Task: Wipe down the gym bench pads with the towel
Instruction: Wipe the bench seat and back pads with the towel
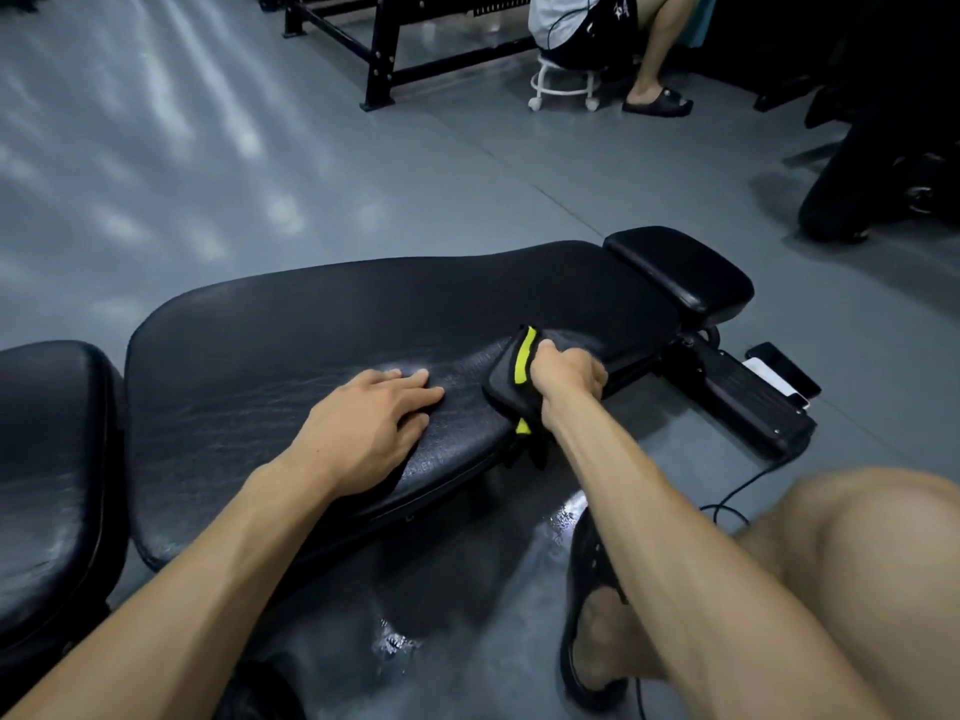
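On the near edge of the long back pad (363,324), right hand (569,379) fisted round a folded black towel (511,376) with a yellow-green stripe, knuckles up, cloth pressed flat against the vinyl. Beside it, left hand (371,423) splayed, fingers straight, palm down on the same pad, holding nothing, bracing. Loose towel tail hanging off the pad's edge below the wrist. Farther out: small head pad (685,267) at the far end, seat pad (47,459) at the left, both apart from the cloth and probably not yet reached.

Likely trouble: towel slipping off the rim with so much of it overhanging, dangling end snagging the frame underneath; wipe skating past the edge; damp-looking sheen near the left fingers letting the bracing palm slide. Phone (784,374) and cable (737,491) on the floor close by, easily kicked by the sandalled foot (592,615).
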